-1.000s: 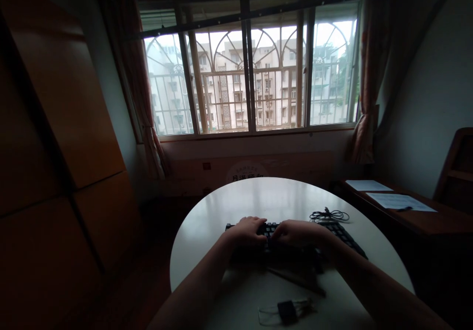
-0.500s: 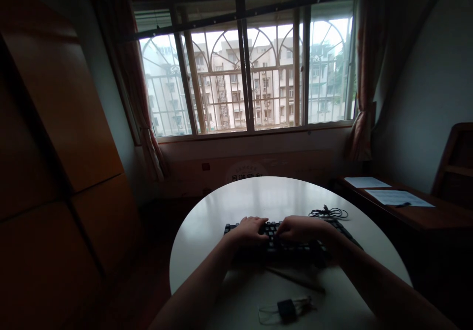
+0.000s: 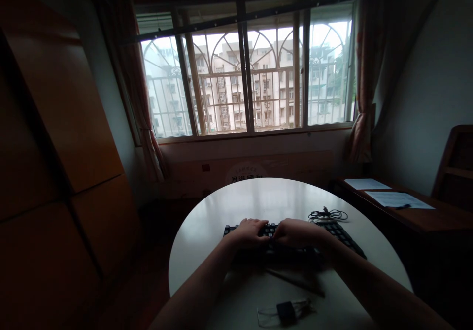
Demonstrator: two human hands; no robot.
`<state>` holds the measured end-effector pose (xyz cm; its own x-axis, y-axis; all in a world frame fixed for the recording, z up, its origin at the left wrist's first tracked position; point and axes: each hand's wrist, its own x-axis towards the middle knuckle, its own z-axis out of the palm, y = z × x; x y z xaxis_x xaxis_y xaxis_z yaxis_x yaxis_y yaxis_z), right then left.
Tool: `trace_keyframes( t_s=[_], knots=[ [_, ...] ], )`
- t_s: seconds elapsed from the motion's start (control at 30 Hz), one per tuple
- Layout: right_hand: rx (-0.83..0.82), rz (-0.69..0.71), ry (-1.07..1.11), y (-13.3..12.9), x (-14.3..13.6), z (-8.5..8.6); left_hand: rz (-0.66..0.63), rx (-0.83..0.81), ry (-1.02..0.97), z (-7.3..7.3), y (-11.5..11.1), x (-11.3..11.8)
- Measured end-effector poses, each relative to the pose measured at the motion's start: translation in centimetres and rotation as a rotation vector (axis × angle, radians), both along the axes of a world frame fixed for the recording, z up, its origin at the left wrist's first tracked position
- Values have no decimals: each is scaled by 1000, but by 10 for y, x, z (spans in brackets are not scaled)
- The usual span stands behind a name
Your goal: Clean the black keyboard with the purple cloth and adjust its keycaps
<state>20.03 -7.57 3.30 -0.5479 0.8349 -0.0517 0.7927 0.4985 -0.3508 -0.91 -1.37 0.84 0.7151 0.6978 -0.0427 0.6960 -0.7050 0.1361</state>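
A black keyboard [image 3: 343, 239] lies on the round white table, partly covered by both hands. Over its left part rests my left hand [image 3: 251, 232], its fingers apart on the keys and nothing held. My right hand [image 3: 297, 232] is just beside it over the middle keys, fingers curled down with the fingertips close together near my left thumb; whether they pinch anything small is hidden. Behind the keyboard's right part sits a coiled black cable [image 3: 328, 214].
Nearer on the white table [image 3: 207, 221] lie a thin dark stick [image 3: 295, 281] and a small black block [image 3: 286, 313] with thin wires. To the right, papers [image 3: 399, 199] and a pen lie on a brown wooden surface. A tall wooden cabinet [image 3: 66, 98] stands left.
My right hand has shifted slightly left along the keys, uncovering more of the keyboard's right part. My left hand has hardly moved.
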Motion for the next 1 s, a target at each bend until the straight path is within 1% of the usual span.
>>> trace_keyframes(
  t_s=[0.2, 0.4, 0.6, 0.77, 0.87, 1.0],
  knots=[
    [-64, 7, -12, 1, 1, 0, -5, -25, 4, 5, -3, -1],
    [17, -31, 32, 2, -2, -5, -17, -27, -4, 4, -1, -2],
    [-38, -1, -24, 3, 0, -4, -4, -35, 2, 5, -4, -3],
    [-15, -28, 8, 3, -1, -6, -16, -35, -1, 6, -2, -2],
    [1, -20, 23, 2, -2, -6, -17, -44, -2, 7, -2, -2],
    [-42, -4, -7, 3, 0, -4, -6, -40, 2, 6, -2, -2]
  ],
)
